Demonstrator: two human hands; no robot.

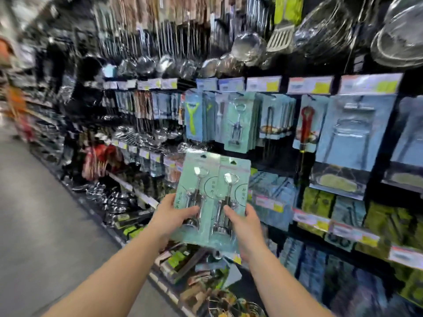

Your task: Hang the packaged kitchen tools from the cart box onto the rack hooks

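Note:
I hold two mint-green carded corkscrew packages side by side in front of the rack. My left hand (pixel 170 217) grips the left package (pixel 194 177) at its lower left edge, thumb on the front. My right hand (pixel 245 227) grips the right package (pixel 233 186) at its lower right edge. Straight above them, a stack of matching corkscrew packages (pixel 240 122) hangs on a rack hook. The cart box is out of view.
Carded peelers (pixel 193 117), tongs (pixel 277 120) and large blue-carded tools (pixel 350 131) hang beside the corkscrews. Ladles and strainers hang on the upper rows. Price tags (pixel 263 84) line the shelf rails. The grey aisle floor (pixel 34 213) lies to the left.

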